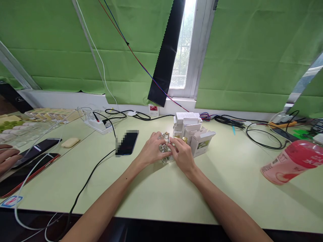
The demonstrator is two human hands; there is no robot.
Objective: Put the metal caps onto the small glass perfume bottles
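Several small clear glass bottles with gold-coloured necks [166,135] are clustered in the middle of the table, partly covered by my fingers. My left hand [152,148] curls around the bottles from the left, its thumb along the near side. From the right, my right hand [183,156] closes its fingertips at the bottle tops. Which single bottle each hand grips is hard to make out. Round gold caps [185,139] show just behind my right hand. Open white cardboard boxes [202,143] stand close behind it, their flaps up.
A phone [128,143] lies left of my hands, with a black cable nearby. Another person's hand [7,159] rests by two phones at far left. A power strip [98,124] and coiled cables [228,121] line the back. A pink drink bottle [290,163] is at right.
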